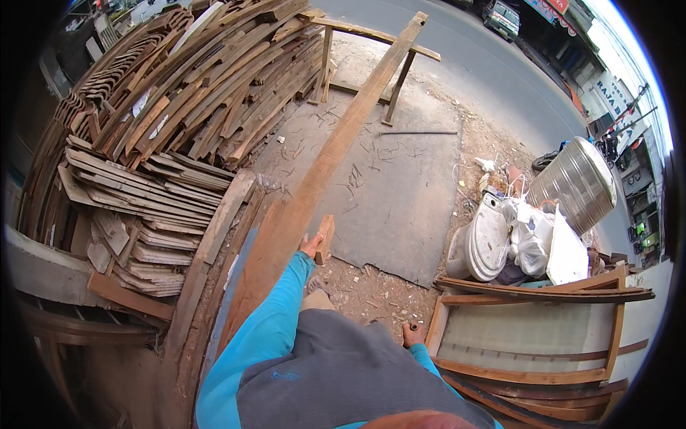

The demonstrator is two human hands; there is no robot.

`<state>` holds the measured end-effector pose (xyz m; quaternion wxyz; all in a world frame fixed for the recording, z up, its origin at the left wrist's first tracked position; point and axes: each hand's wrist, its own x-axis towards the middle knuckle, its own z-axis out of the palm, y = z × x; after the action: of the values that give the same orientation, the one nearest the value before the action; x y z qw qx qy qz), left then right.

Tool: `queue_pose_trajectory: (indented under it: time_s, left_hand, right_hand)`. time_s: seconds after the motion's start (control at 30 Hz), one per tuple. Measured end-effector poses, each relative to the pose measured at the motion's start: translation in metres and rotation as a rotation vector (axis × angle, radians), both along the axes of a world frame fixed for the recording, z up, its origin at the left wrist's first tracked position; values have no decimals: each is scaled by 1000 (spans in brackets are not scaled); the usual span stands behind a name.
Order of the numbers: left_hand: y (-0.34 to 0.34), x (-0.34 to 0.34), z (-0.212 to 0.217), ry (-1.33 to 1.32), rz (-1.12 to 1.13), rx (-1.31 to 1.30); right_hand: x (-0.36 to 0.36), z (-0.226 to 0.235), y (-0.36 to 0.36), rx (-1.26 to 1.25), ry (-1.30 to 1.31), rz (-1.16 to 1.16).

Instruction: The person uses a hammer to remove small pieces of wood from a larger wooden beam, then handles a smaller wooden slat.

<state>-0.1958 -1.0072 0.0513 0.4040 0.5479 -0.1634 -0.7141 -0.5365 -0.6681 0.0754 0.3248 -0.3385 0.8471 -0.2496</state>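
Note:
A long brown wooden plank (325,171) runs away from me, its far end resting across a wooden trestle (350,30). At the plank's near right edge, my left hand (312,245) is closed on the wood, its fingers partly hidden. Right beside that hand a short piece of lumber (325,239) sticks up. My right hand (412,334) hangs low at my right side, curled round a handle with a dark round end (414,327); the rest of this tool is hidden. Between my hands the ground is strewn with wood chips.
Piles of old boards (207,86) and stacked planks (143,214) fill the left. At right stand a white toilet (486,239), plastic bags (532,236), a metal drum (574,184) and wooden frames (529,336). A flat sheet (400,193) with scattered nails and a rod lies ahead, before the road.

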Motion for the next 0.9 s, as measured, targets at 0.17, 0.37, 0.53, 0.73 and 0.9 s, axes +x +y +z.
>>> queue_pose_trajectory:
  time_s: [0.17,0.37,0.53,0.73,0.9]
  left_hand:
    - [-85,-22,-20,275,-117,82]
    - [-128,-22,-24,294,-240,159]
    - [-168,-23,6,337,145,112]
    - [-220,-47,38,426,418,204]
    - [-271,-62,11,370,511,174]
  right_hand:
    - [14,14,-68,121,51,-230]
    - [-9,-13,-143,155,-197,-440]
    - [-64,-55,-261,128,-275,-397]
    - [-162,-63,-417,77,-340,-254]
    - [-257,-83,-563,-43,-190,-18]
